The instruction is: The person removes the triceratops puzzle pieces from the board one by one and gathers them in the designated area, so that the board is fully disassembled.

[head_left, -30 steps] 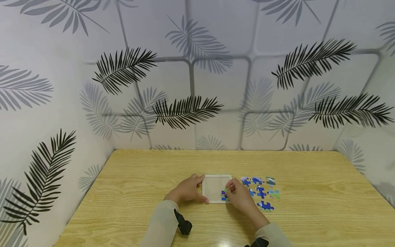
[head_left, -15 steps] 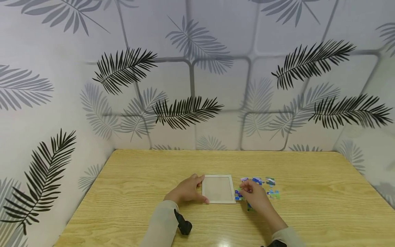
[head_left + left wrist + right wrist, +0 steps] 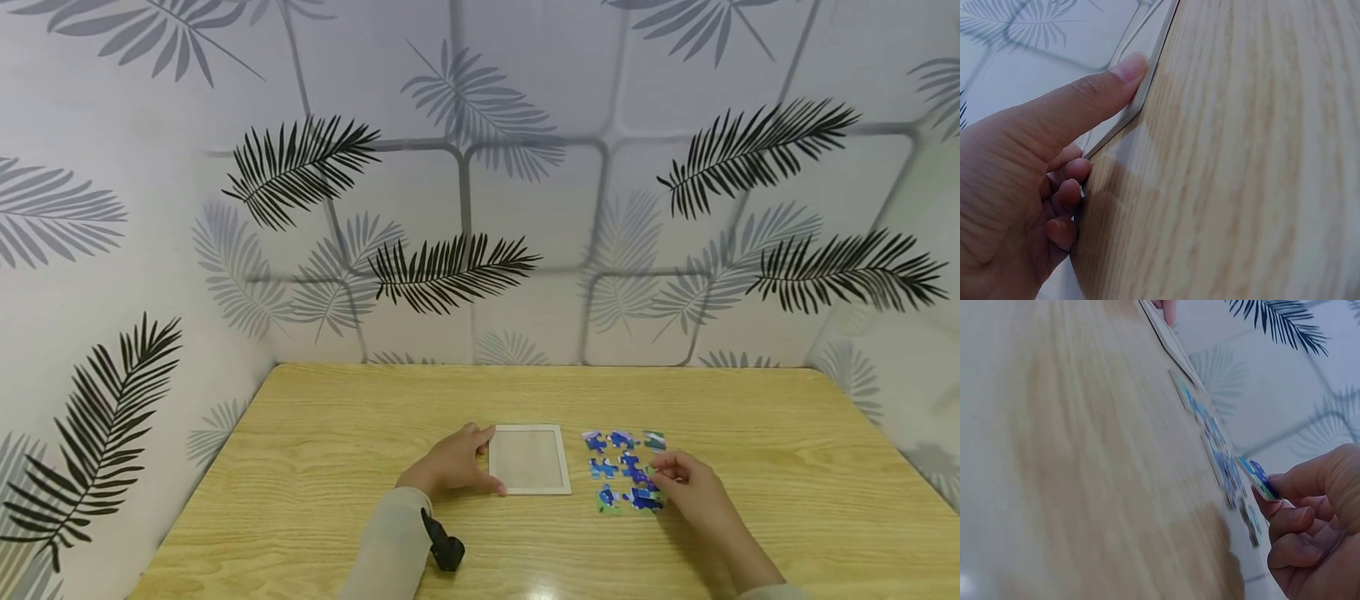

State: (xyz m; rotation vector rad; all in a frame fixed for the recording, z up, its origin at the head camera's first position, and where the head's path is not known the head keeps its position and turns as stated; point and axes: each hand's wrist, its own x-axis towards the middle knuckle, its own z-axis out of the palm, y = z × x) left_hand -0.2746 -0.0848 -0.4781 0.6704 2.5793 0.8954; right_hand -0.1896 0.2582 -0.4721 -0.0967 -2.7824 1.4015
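In the head view, my left hand (image 3: 453,461) grips the left side of a square, white-rimmed puzzle frame (image 3: 566,479), whose pale inner panel shows. The left wrist view has the thumb lying on the rim (image 3: 1138,94), with curled fingers against the outer edge. My right hand (image 3: 697,490) is at the right of a group of jigsaw pieces. Between thumb and fingers it pinches one blue, white and green puzzle piece (image 3: 1259,478), tilted and raised above the table in the right wrist view. That hand partly covers the right side of the group.
Several loose blue, purple and green pieces (image 3: 603,468) lie in rough rows right of the frame on the wooden table (image 3: 375,400). Behind the table stands a wall (image 3: 532,308) with leaf patterns.
My right hand has moved right, from over the frame's lower right part, past its right rim, to the far side of the pieces, carrying a puzzle piece. The left hand stays on the frame.
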